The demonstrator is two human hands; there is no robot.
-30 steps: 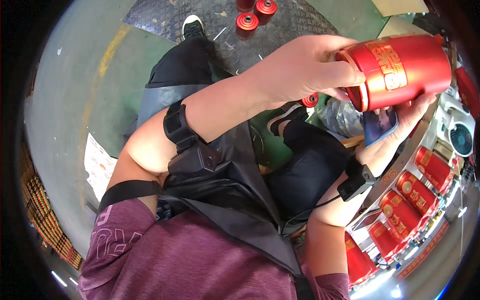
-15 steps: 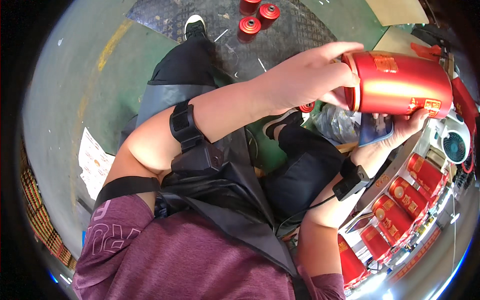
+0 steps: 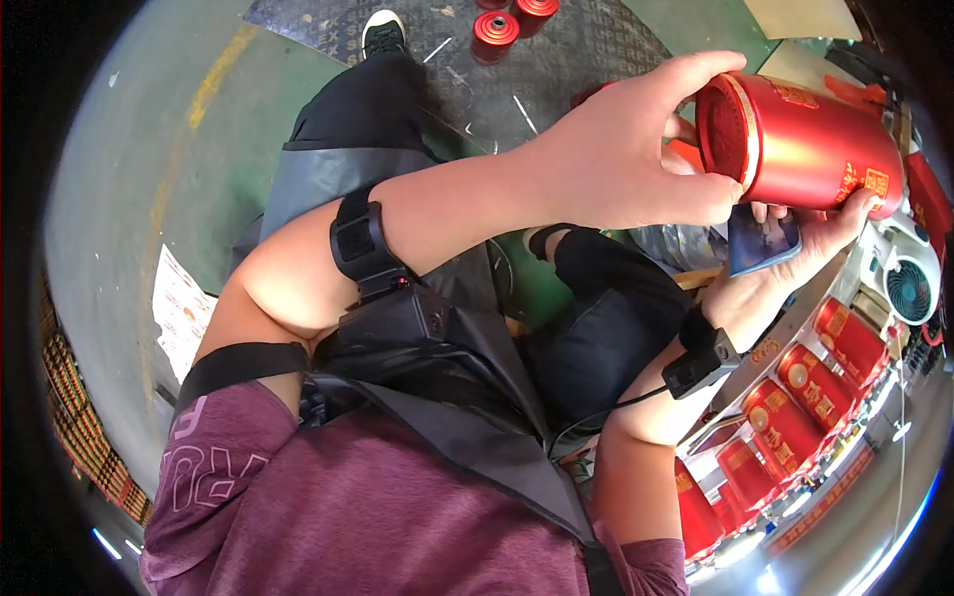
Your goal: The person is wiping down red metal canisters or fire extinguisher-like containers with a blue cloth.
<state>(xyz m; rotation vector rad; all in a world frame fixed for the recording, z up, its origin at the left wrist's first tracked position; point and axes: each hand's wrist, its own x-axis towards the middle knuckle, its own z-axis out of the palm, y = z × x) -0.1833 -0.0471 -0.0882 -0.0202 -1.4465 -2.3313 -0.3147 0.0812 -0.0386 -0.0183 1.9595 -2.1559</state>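
A shiny red cylindrical canister with gold print lies on its side in my two hands at the upper right. A pale ring circles its left end, and that round end face is partly turned toward me. My left hand spans this end, thumb on the lower rim and fingers at the upper edge and behind. Under the canister's right part, my right hand grips it with the thumb at its lower side. Between the right palm and the canister hangs a blue sheet-like piece; its kind is unclear.
Several red canisters stand in a row at the lower right, near a small white fan. Red lidded cans stand on the dark board ahead. Clear plastic lies beyond my knee; printed paper is at left.
The canister has turned so more of its left end face shows, and it sits slightly higher. My left hand has shifted up and right along with it; my right hand still supports it.
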